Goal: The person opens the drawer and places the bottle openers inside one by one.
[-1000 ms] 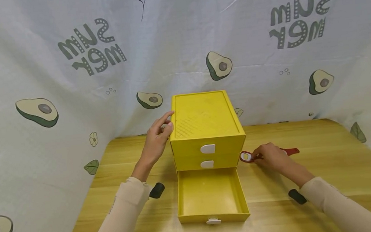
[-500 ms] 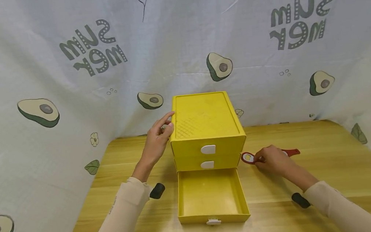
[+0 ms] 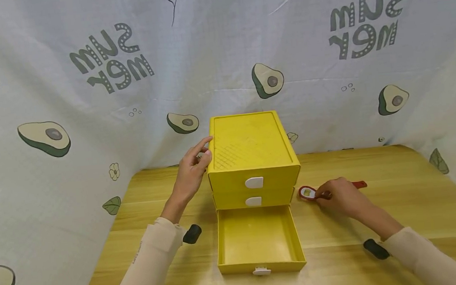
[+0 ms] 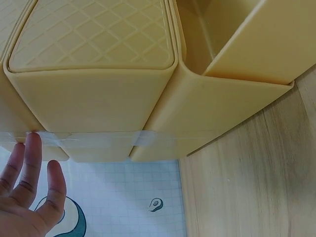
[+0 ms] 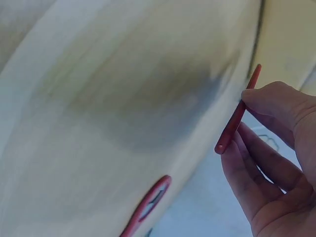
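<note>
A yellow drawer unit (image 3: 252, 145) stands on the wooden table with its bottom drawer (image 3: 258, 237) pulled out. My left hand (image 3: 190, 175) rests its fingers against the unit's left side; in the left wrist view its fingertips (image 4: 33, 140) meet the unit at a clear tape strip (image 4: 98, 139). Right of the unit, my right hand (image 3: 343, 198) pinches a slim red tool (image 5: 232, 123) between thumb and fingers. Its oval, red-rimmed head (image 3: 307, 193) with a pale middle points toward the unit. A second red tool (image 3: 359, 184) lies just behind the hand, its looped end (image 5: 154, 198) visible in the right wrist view.
The two upper drawers are closed, with white handles (image 3: 253, 183). A printed avocado curtain (image 3: 219, 48) hangs behind the table (image 3: 400, 209). Dark wrist devices (image 3: 192, 234) sit at both sleeves.
My right hand and the red tool it pinches have moved slightly right, widening the gap to the drawer unit. My left hand stays against the unit's side.
</note>
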Available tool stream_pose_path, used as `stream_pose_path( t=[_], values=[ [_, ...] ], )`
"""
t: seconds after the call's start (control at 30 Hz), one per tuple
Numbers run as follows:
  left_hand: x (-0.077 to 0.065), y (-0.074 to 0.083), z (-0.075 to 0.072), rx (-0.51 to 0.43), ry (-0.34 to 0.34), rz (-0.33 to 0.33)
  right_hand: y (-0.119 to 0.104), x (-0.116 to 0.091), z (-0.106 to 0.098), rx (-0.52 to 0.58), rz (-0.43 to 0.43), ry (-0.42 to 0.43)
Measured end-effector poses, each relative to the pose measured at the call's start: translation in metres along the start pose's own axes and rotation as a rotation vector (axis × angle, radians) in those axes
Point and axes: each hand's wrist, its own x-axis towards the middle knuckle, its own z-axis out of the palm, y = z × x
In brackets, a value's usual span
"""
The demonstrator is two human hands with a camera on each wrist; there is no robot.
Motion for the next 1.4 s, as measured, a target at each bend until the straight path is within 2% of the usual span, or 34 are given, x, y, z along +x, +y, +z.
stream_pose_path(
  t=[0.13, 0.17, 0.37, 0.53, 0.73, 0.93, 1.2, 1.4],
  values=[
    [-0.008, 0.023, -0.003, 0.004, -0.009, -0.009, -0.006, -0.006, -0.006, 0.009, -0.016, 0.028],
    [-0.009, 0.024, -0.003, 0.003, -0.009, -0.008, -0.008, -0.008, -0.008, 0.012, -0.022, 0.035],
    [-0.008, 0.023, -0.003, 0.0, -0.012, -0.007, -0.021, -0.02, -0.017, 0.048, -0.057, 0.059],
    [-0.007, 0.022, -0.004, -0.007, -0.015, -0.011, -0.031, -0.03, -0.022, 0.077, -0.136, 0.088],
    [-0.008, 0.022, -0.004, -0.007, -0.016, -0.014, -0.045, -0.04, -0.026, 0.113, -0.19, 0.075],
    [-0.009, 0.023, -0.003, -0.006, -0.012, -0.018, -0.06, -0.047, -0.026, 0.133, -0.263, 0.121],
    [-0.008, 0.023, -0.002, -0.014, -0.018, -0.011, -0.084, -0.05, -0.027, 0.142, -0.295, 0.056],
    [-0.009, 0.023, -0.003, -0.01, -0.016, -0.009, -0.101, -0.043, -0.026, 0.118, -0.391, 0.018]
  ],
)
